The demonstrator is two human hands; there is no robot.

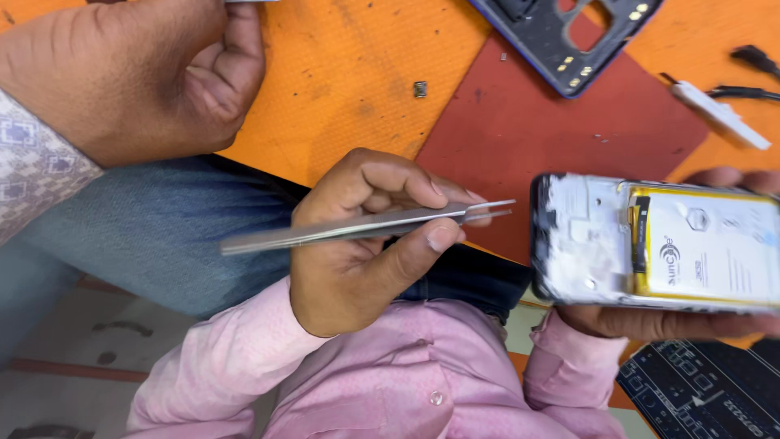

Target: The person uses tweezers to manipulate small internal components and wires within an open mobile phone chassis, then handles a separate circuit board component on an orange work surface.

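Left hand [349, 260] is clamped on tweezers [366, 228], tips slightly apart, bare and pointing right at the opened phone [581, 236], which lies just right of them, long axis left-right, gripped from beneath by the right hand [650, 323].

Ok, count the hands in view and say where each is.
3. The left hand is at centre, gripping tweezers; the right hand is under the opened phone; another person's hand is top left.
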